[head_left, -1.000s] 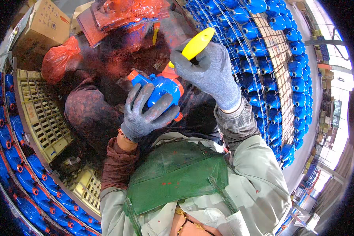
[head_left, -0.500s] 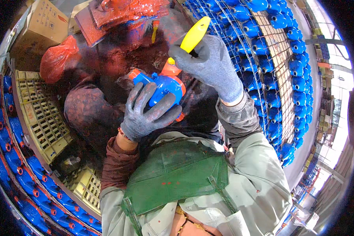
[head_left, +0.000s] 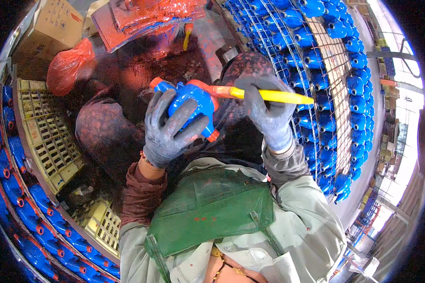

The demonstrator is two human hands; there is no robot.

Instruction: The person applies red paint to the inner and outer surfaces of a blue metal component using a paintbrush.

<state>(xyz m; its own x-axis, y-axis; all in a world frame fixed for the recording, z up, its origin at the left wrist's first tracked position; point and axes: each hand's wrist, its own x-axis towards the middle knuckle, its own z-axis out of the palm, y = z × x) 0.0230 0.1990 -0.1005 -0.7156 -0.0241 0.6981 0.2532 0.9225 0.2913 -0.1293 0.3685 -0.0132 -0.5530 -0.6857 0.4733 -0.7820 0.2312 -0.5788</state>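
Gloved in grey, my left hand [head_left: 170, 127] is closed round a glossy blue casting [head_left: 192, 104] whose round body has short necks with red-painted ends. My right hand [head_left: 269, 111], also gloved, grips a paintbrush [head_left: 288, 96] by its yellow handle. The brush lies nearly level, and its red-coated head touches the right side of the casting. Red paint covers that rim. Part of the casting's lower left is hidden under my left fingers.
Blue castings [head_left: 311, 56] fill wire-mesh racks at right; more [head_left: 38, 231] stand in rows at lower left. A yellow plastic crate [head_left: 47, 137], red plastic bag [head_left: 71, 66] and cardboard box [head_left: 49, 30] are at left. A second yellow-handled brush [head_left: 187, 37] lies ahead near red-coated sheets [head_left: 141, 23].
My right hand has moved right and down, and the brush has swung from upright to nearly level. My left hand has turned the casting, bringing its lower red-tipped neck into fuller view.
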